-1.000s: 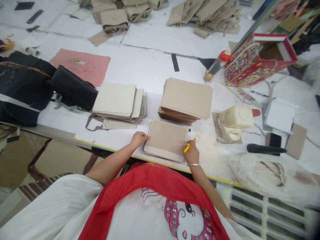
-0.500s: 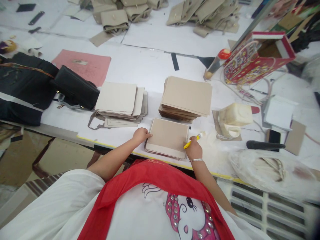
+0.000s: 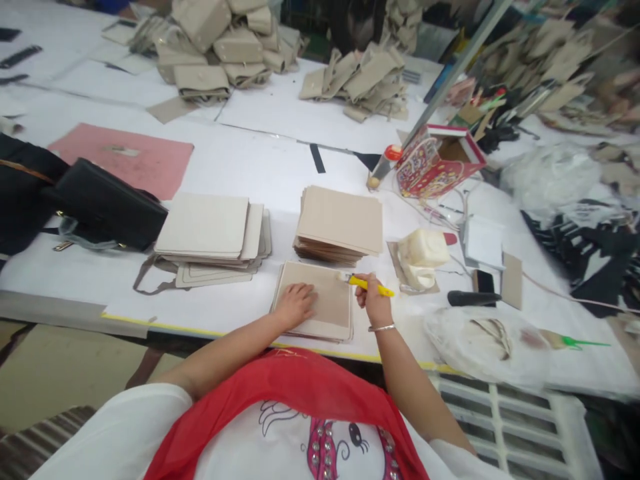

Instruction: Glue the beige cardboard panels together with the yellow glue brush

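My left hand [image 3: 296, 306] lies flat with its fingers spread on the top panel of a low beige stack [image 3: 327, 303] at the table's front edge. In my right hand [image 3: 375, 300] is a yellow-handled brush [image 3: 373, 285], its tip over the upper right part of that panel. Behind stands a taller stack of tan sheets [image 3: 340, 217]. To the left sits a stack of pale rounded panels [image 3: 205, 223]. A cream plastic container [image 3: 424, 250] rests right of my right hand.
A red patterned paper bag [image 3: 435, 160] and a red-capped jar [image 3: 384, 167] stand at the back right. A black bag [image 3: 107, 203] lies left, near a pink sheet [image 3: 165, 157]. A plastic bag [image 3: 450, 340] sits front right, with folded beige pieces [image 3: 200, 80] far back.
My left hand has moved from the low stack's left edge onto its top. The brush has swung round so its tip is over the panel. The view has shifted.
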A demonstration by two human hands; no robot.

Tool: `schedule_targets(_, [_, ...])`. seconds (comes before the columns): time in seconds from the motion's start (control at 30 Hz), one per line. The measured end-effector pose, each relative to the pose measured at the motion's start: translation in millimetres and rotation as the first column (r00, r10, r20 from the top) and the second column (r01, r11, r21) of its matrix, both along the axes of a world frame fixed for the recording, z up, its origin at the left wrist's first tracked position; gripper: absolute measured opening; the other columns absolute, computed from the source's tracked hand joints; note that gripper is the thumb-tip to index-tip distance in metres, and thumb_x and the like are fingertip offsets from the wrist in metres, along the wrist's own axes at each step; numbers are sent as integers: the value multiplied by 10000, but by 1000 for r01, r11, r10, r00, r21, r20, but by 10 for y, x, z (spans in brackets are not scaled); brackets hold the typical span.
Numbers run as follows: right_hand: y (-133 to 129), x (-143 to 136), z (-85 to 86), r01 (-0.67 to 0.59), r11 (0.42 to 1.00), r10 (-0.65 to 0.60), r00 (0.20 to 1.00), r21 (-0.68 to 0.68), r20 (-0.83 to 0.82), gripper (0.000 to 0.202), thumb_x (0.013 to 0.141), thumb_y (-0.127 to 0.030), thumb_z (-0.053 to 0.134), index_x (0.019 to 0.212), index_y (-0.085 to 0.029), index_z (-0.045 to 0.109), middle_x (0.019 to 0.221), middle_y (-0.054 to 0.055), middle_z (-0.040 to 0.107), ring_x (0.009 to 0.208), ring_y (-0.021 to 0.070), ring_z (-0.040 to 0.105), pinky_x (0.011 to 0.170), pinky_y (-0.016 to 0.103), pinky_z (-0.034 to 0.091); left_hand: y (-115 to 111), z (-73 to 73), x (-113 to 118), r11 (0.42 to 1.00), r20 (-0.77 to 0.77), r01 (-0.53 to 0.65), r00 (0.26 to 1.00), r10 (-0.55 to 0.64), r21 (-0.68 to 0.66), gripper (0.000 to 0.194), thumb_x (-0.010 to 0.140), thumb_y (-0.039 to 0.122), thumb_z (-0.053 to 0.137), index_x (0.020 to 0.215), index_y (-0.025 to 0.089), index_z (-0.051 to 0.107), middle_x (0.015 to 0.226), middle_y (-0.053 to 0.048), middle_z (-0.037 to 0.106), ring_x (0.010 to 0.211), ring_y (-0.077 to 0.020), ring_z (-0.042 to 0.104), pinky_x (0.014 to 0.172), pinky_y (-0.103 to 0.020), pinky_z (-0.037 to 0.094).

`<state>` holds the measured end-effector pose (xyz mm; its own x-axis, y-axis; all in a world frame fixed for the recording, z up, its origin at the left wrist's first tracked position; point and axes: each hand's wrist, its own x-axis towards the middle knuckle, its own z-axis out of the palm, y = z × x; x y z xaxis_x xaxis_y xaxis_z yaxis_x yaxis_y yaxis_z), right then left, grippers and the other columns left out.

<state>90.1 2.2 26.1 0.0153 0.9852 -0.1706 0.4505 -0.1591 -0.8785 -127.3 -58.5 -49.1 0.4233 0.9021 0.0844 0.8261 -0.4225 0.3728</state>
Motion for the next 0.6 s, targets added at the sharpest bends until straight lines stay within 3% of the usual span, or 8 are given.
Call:
schedule_targets(0.13, [214, -685, -187, -24, 973, -56, 939, -228, -340, 345, 765, -500, 508, 896, -190, 580, 587, -32, 559, 417, 77, 491, 406, 186, 406, -1, -154, -46, 1000, 46, -19, 999, 18, 3, 466, 800, 459, 548, 1214, 245, 529, 1322, -90, 469, 1199, -276, 369, 984, -443, 268])
schedule_targets(0.23, [297, -1124, -306, -69, 962, -40, 923, -266, -382, 223, 737, -398, 559, 815, -191, 588, 557, -34, 571, 413, 79, 497, 384, 173, 390, -9, -182, -66, 999, 63, -32, 998, 32, -4, 487, 795, 465, 553, 1224, 237, 529, 1317, -100, 473, 1200, -279, 368, 991, -447, 269])
schedule_targets(0.3, [322, -1263, -369, -74, 954, -42, 926, -291, -375, 193, 735, -363, 559, 769, -175, 589, 538, -27, 574, 400, 80, 495, 366, 172, 380, -9, -183, -61, 999, 56, -33, 998, 33, -11, 497, 793, 463, 557, 1235, 237, 523, 1320, -102, 470, 1209, -282, 363, 990, -448, 273])
schedule_targets(0.4, [333, -1142, -437, -10, 945, -103, 941, -328, -324, 169, 740, -327, 548, 742, -162, 579, 508, -31, 565, 378, 77, 486, 361, 176, 395, -8, -188, -55, 999, 48, -31, 998, 32, -16, 491, 802, 470, 543, 1237, 244, 523, 1332, -90, 465, 1208, -279, 371, 993, -442, 278])
schedule_targets(0.6, [245, -160, -409, 186, 945, -244, 949, -268, -200, 182, 735, -328, 563, 787, -155, 583, 500, -46, 550, 368, 68, 486, 351, 167, 394, -20, -226, -71, 999, 58, -44, 997, 43, 6, 461, 812, 466, 533, 1223, 257, 537, 1339, -73, 471, 1218, -274, 380, 1019, -439, 268])
